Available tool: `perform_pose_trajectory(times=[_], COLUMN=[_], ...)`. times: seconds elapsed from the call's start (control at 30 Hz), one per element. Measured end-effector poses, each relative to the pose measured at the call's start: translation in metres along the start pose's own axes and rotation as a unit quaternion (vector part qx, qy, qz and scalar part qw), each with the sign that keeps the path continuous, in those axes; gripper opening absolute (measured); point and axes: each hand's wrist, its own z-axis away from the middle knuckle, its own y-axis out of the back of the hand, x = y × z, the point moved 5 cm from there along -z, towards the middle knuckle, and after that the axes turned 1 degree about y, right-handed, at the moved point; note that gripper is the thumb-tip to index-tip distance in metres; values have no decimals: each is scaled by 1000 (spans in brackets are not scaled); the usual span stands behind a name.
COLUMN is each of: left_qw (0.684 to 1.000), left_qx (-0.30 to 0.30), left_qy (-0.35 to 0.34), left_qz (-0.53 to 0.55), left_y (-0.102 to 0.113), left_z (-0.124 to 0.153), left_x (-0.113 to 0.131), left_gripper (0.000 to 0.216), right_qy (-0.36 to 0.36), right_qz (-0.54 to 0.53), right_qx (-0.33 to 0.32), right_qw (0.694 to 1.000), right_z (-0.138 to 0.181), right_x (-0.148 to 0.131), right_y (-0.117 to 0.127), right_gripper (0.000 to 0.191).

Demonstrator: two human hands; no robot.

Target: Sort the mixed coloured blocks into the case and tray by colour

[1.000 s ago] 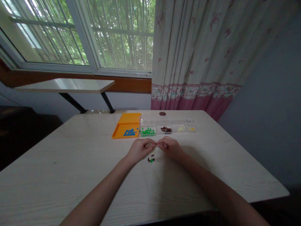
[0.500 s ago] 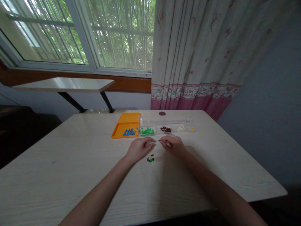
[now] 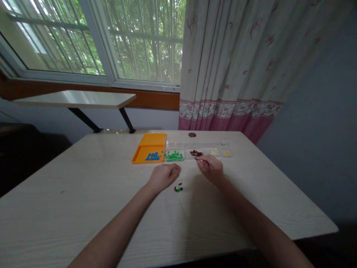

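So far we have only a few loose beads (image 3: 178,188) beside our curled-shut left hand (image 3: 163,176), our right hand (image 3: 212,168) pinched shut at the brown-bead compartment (image 3: 196,153) just beyond it.

A pale wood-grain worktop (image 3: 83,208) stands below a wide barred window (image 3: 92,41) bright with green trees. Under the window runs a narrow shelf (image 3: 75,99). Right of the window hangs a cream floral curtain (image 3: 237,56), then a plain bluish wall (image 3: 320,111).
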Motion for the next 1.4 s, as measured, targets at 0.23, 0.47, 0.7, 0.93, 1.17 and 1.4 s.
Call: perform_pose_trajectory(times=[0.23,0.47,0.7,0.93,1.17,1.4], left_qw=[999,999,998,999,993,896], left_qx=[-8,-14,-11,-9,4,-80], left_qy=[-2,2,8,-2,19,88], left_qz=[-34,-50,-55,-33,119,427], left_y=[0,3,5,2,2,-14], left_z=[0,1,1,1,-1,-5], left_x=[-1,-1,-1,-1,1,6], left_gripper=[26,27,27,27,27,42], right_qy=[-186,-146,-10,-24,-41,-53], right_qz=[113,83,-55,-57,-55,-73], right_qx=[-81,-184,-333,-358,-325,-169], right_qw=[973,968,941,932,943,981], right_z=[5,14,33,32,29,17], right_x=[52,45,-13,-16,-14,-14], right_y=[-27,-36,-53,-58,-53,-36], right_gripper=[19,19,15,13,13,21])
